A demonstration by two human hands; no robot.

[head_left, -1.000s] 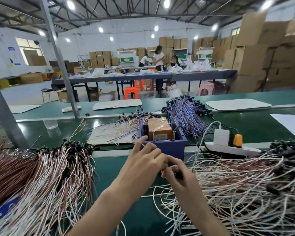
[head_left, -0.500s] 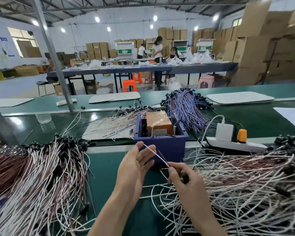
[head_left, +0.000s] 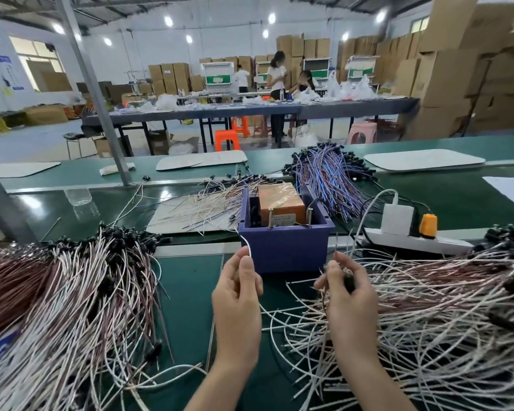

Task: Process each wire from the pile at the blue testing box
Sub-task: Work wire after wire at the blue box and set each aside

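Left hand moved leftward, pinching thin white wire.

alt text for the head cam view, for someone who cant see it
A person's left hand pinches a white wire and the right hand grips a black-tipped wire, just in front of a blue testing box on a green bench. A left pile and a right pile of wires flank the hands.
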